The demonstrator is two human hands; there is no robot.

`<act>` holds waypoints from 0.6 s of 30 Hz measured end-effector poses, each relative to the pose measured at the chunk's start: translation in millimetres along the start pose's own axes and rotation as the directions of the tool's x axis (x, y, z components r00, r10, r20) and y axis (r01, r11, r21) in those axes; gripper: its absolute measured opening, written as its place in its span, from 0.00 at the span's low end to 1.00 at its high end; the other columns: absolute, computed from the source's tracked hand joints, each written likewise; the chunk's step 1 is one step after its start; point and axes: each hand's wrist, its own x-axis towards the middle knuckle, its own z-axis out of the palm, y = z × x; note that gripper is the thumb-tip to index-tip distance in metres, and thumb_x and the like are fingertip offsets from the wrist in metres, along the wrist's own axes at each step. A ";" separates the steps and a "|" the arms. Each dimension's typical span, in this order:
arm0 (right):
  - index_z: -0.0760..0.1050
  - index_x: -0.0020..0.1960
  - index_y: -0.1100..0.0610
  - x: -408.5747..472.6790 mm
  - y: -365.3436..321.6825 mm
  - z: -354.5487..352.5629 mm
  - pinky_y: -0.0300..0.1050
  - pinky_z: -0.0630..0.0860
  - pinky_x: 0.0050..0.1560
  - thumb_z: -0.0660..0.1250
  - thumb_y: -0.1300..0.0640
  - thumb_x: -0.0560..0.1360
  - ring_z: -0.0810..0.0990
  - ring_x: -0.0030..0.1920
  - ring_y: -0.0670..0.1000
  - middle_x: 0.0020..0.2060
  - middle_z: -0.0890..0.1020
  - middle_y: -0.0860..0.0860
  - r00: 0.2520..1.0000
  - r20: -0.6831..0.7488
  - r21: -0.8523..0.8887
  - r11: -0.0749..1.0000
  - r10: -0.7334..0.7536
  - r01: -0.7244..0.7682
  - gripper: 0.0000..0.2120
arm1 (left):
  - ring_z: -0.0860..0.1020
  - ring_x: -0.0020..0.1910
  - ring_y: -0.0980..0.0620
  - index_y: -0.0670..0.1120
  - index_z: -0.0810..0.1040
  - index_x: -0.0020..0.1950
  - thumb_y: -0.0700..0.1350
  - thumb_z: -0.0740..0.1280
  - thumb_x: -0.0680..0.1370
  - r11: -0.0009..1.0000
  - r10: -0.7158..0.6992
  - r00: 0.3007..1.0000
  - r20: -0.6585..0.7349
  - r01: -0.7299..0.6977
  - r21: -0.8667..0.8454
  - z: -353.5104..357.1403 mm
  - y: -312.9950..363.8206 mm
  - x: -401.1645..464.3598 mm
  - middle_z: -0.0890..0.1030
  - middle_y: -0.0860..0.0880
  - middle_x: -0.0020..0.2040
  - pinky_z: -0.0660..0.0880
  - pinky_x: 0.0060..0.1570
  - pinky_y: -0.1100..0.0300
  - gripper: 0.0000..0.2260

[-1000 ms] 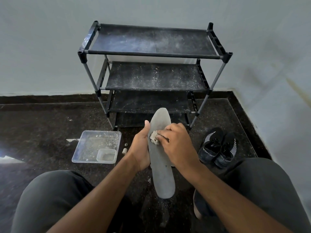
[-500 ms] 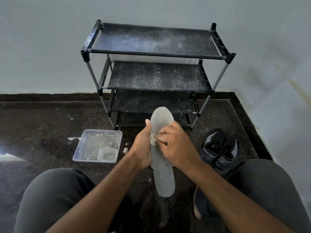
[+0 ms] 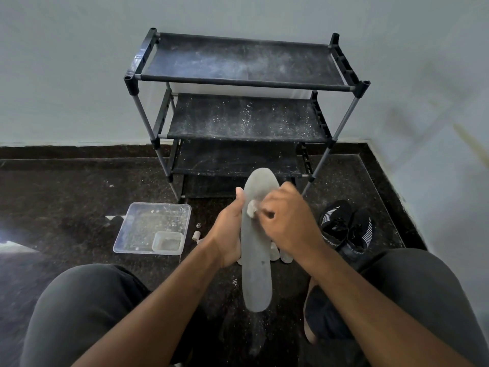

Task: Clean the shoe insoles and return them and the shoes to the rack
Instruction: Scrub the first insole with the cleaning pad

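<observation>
A long grey insole (image 3: 255, 274) stands lengthwise in front of me, toe end pointing at the rack. My left hand (image 3: 229, 231) grips its left edge from behind, thumb up along the side. My right hand (image 3: 287, 223) pinches a small pale wad of cloth (image 3: 250, 207) and presses it on the insole's upper part. A pair of black shoes (image 3: 345, 229) with white stripes sits on the floor to the right. The black rack (image 3: 246, 112) stands against the wall, its dusty shelves bare.
A clear plastic tray (image 3: 137, 229) with a small tub (image 3: 168, 242) in its corner lies on the dark floor at left. Two tiny objects (image 3: 197, 234) lie beside it. Something pale (image 3: 280, 254) shows under my right wrist. My knees frame the bottom; walls meet at right.
My right hand has slid the cloth wad up and left along the insole, towards its toe end. My left hand keeps the same grip.
</observation>
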 end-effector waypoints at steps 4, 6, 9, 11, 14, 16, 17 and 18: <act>0.84 0.37 0.56 -9.7 -9.3 9.3 0.36 0.66 0.54 0.70 0.54 0.76 0.68 0.45 0.44 0.34 0.77 0.46 0.945 0.316 0.110 0.992 -0.087 0.054 0.11 | 0.80 0.67 0.41 0.41 0.77 0.73 0.70 0.47 0.83 0.999 -0.007 0.998 -0.061 0.004 -0.043 -11.0 4.2 3.1 0.81 0.40 0.68 0.77 0.66 0.45 0.39; 0.84 0.39 0.56 -7.3 -8.3 3.9 0.31 0.62 0.50 0.70 0.52 0.76 0.69 0.44 0.42 0.35 0.79 0.45 0.927 0.370 0.168 0.986 -0.056 -0.008 0.10 | 0.80 0.68 0.41 0.41 0.77 0.73 0.71 0.47 0.82 0.998 -0.012 0.997 -0.075 0.007 -0.067 -11.5 4.7 2.1 0.80 0.40 0.69 0.76 0.67 0.43 0.39; 0.85 0.46 0.55 1.2 -2.2 -4.8 0.35 0.64 0.42 0.71 0.53 0.77 0.69 0.42 0.42 0.37 0.81 0.46 0.986 0.169 0.167 0.985 0.012 -0.041 0.07 | 0.83 0.61 0.40 0.41 0.78 0.72 0.68 0.49 0.84 0.999 0.021 0.995 -0.101 -0.024 -0.031 -10.7 2.0 3.3 0.83 0.37 0.65 0.81 0.60 0.44 0.36; 0.84 0.51 0.53 3.9 2.1 -6.6 0.38 0.68 0.41 0.69 0.54 0.78 0.70 0.43 0.45 0.39 0.81 0.46 0.995 0.026 0.114 0.989 0.093 -0.096 0.06 | 0.83 0.61 0.41 0.42 0.78 0.72 0.66 0.49 0.84 0.999 0.037 0.995 -0.090 -0.036 0.010 -7.8 -0.7 3.7 0.83 0.38 0.65 0.83 0.55 0.47 0.34; 0.85 0.48 0.55 -0.5 2.3 -0.9 0.45 0.73 0.43 0.68 0.55 0.79 0.70 0.43 0.47 0.37 0.80 0.47 0.996 -0.013 0.041 0.995 0.093 -0.092 0.07 | 0.83 0.60 0.41 0.43 0.79 0.70 0.66 0.49 0.85 0.998 0.024 0.997 -0.067 -0.021 0.054 -3.3 -3.2 2.6 0.83 0.37 0.64 0.82 0.56 0.46 0.33; 0.84 0.42 0.57 -5.4 -3.6 6.0 0.44 0.73 0.46 0.68 0.56 0.78 0.70 0.43 0.46 0.36 0.78 0.47 0.997 0.068 0.060 0.997 0.037 -0.041 0.09 | 0.82 0.64 0.38 0.43 0.79 0.70 0.67 0.50 0.84 0.999 0.019 0.996 -0.090 -0.017 0.030 -5.7 -2.8 4.3 0.82 0.37 0.65 0.79 0.63 0.42 0.34; 0.84 0.41 0.58 -7.4 -7.2 8.7 0.41 0.71 0.47 0.69 0.56 0.78 0.70 0.43 0.46 0.36 0.77 0.47 0.989 0.148 0.095 0.995 0.008 -0.022 0.10 | 0.80 0.66 0.38 0.42 0.79 0.71 0.68 0.49 0.84 1.000 0.019 0.994 -0.107 -0.018 0.011 -8.3 -1.8 4.8 0.82 0.37 0.65 0.77 0.66 0.40 0.35; 0.84 0.41 0.59 -8.3 -9.9 9.4 0.38 0.68 0.49 0.69 0.55 0.78 0.70 0.44 0.45 0.36 0.77 0.47 0.969 0.247 0.134 0.991 -0.019 -0.014 0.11 | 0.80 0.67 0.38 0.42 0.78 0.72 0.69 0.49 0.83 1.000 0.014 0.993 -0.114 -0.015 -0.008 -11.6 -1.2 5.8 0.82 0.39 0.67 0.75 0.68 0.40 0.36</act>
